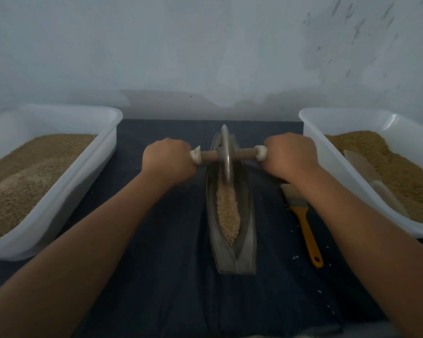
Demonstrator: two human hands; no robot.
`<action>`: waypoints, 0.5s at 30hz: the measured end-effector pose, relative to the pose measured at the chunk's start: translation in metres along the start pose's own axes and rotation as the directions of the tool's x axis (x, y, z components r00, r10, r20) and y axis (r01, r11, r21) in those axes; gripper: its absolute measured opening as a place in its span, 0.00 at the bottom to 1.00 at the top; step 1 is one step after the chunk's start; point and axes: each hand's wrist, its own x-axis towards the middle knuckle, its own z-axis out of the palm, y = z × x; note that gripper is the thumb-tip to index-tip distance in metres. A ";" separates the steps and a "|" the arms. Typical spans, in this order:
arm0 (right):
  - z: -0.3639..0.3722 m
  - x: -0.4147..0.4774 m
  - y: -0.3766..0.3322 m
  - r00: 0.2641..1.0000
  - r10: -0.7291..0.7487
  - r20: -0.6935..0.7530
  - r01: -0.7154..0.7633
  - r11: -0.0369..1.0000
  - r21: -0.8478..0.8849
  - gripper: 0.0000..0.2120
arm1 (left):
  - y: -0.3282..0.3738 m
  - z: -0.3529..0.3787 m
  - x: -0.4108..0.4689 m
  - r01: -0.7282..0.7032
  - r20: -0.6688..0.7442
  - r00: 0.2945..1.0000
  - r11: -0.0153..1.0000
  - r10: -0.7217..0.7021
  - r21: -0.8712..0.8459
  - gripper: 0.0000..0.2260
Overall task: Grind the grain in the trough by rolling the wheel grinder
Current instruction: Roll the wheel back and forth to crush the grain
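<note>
Trough lies on dark cloth, with its long axis running from 12 to 6 o'clock. Grain fills the groove from mid-length toward 6 o'clock. Wheel grinder stands upright at the 12 o'clock end, with its axle crosswise from 9 to 3 o'clock. The open run lies toward 6 o'clock. Bare cloth separates the trough from the left tub at 9 o'clock and the right tub at 3 o'clock. A brush lies at 4 o'clock, near the trough rim but apart from it. The left hand and right hand each wrap closed fingers round a white-wrapped axle end. The fingertips are hidden.
</note>
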 end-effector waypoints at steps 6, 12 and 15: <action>-0.023 -0.053 0.007 0.946 -0.151 0.287 0.126 0.987 0.104 0.12 | -0.018 -0.005 -0.070 -0.170 0.060 0.984 0.985 0.169 0.014 0.13; -0.023 -0.081 0.009 0.940 -0.121 0.319 0.088 0.989 0.115 0.14 | -0.018 -0.010 -0.080 -0.232 0.006 0.973 0.970 0.233 0.067 0.14; -0.006 -0.034 -0.001 0.990 -0.009 0.141 0.008 1.000 0.011 0.14 | -0.008 -0.010 -0.024 -0.115 0.037 0.993 0.992 0.113 0.054 0.15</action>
